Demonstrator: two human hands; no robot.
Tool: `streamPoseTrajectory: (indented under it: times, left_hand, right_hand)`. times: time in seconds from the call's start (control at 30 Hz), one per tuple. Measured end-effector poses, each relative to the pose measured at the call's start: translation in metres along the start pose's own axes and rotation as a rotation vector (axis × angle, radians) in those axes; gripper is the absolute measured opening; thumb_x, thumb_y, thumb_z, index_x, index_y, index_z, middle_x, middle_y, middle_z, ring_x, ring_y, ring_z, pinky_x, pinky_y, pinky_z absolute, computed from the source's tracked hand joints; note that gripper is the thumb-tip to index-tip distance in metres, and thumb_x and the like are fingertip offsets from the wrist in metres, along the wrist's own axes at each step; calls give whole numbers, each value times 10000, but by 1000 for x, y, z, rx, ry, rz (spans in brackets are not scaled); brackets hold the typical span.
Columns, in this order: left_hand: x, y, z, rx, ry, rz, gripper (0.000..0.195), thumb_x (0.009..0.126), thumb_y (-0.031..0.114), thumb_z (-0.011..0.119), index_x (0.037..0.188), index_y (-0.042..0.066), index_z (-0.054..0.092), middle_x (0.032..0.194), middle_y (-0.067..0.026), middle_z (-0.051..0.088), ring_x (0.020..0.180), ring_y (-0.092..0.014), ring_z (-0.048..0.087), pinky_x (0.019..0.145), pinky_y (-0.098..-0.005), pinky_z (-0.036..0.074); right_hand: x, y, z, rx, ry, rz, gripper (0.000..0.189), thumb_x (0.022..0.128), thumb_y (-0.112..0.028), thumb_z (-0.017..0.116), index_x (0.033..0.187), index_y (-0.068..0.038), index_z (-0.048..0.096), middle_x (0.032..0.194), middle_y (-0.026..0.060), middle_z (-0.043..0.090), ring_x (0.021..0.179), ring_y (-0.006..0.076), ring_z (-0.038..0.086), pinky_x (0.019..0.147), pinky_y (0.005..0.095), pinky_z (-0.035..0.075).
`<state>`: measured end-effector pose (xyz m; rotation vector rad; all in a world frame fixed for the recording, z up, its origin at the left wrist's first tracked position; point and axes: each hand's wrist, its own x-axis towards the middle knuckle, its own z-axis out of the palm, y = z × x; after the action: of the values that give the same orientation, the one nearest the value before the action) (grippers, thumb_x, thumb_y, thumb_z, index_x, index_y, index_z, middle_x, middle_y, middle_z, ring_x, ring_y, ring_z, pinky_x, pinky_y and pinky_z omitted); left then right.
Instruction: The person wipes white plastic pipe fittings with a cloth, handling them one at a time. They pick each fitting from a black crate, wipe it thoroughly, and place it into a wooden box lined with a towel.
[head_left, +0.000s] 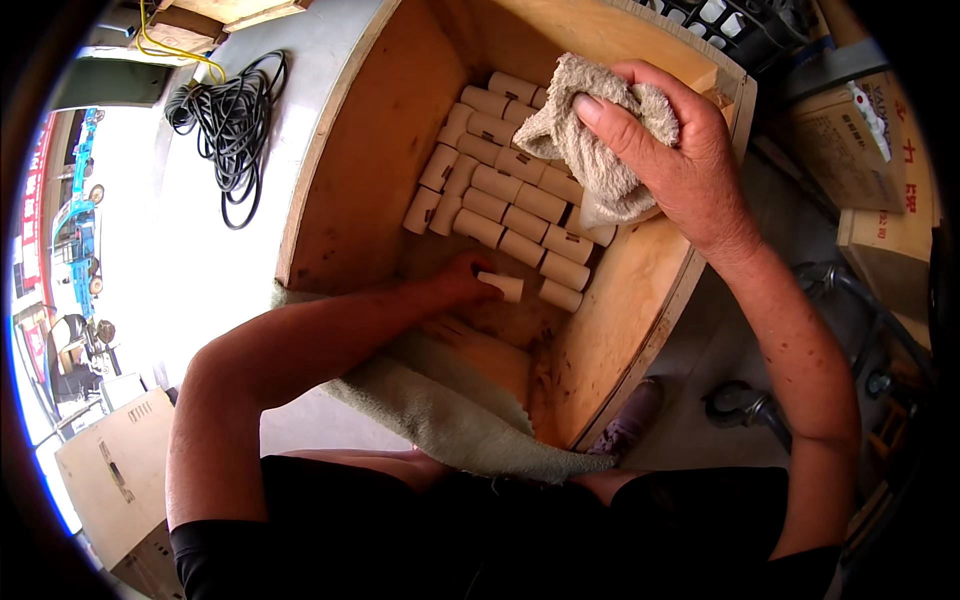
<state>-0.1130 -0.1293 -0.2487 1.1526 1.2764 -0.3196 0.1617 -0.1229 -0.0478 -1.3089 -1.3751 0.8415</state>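
Down inside a deep wooden crate (352, 142), my left hand (457, 283) grips one end of a small tan cardboard-like cylinder (504, 287). Ahead of it, rows of similar cylinders (517, 191) lie on their sides, packed closely over the crate's floor. A lone cylinder (561, 295) lies close to the right wall. Up over the crate's right side, my right hand (667, 142) clutches a crumpled beige terry cloth (592, 135), thumb on top. The cloth hides some cylinders beneath. A grey-green towel (442, 420) drapes over the crate's near edge.
Coiled black cable (229, 127) lies on the pale floor to the left. A cardboard box (116, 480) is at lower left. More cardboard boxes (847, 142) bearing print are stacked at right. A caster wheel (731, 401) on a metal frame stands right of the crate, beyond a shoe (630, 416).
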Motion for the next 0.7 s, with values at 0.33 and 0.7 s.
streamPoseTrajectory:
  times: [0.33,0.7]
  left_hand:
    - [-18,17,-3,-320,-184,-110,527,810,128,723,1247,-4,460,1033,-123,598,873,-227,636,715,-366,568]
    - [-8,15,2,-349,-184,-79,567,827,167,715,1286,1,427,1107,-120,589,907,-215,631,776,-361,549]
  right_hand:
    - [-1,-1,1,23,-1,-1,295,845,-235,690,1020,-5,632,783,49,671,716,79,628,637,235,508]
    - [-1,1,2,68,-13,0,314,849,-236,688,1038,6,623,804,59,674,736,91,638,645,239,516]
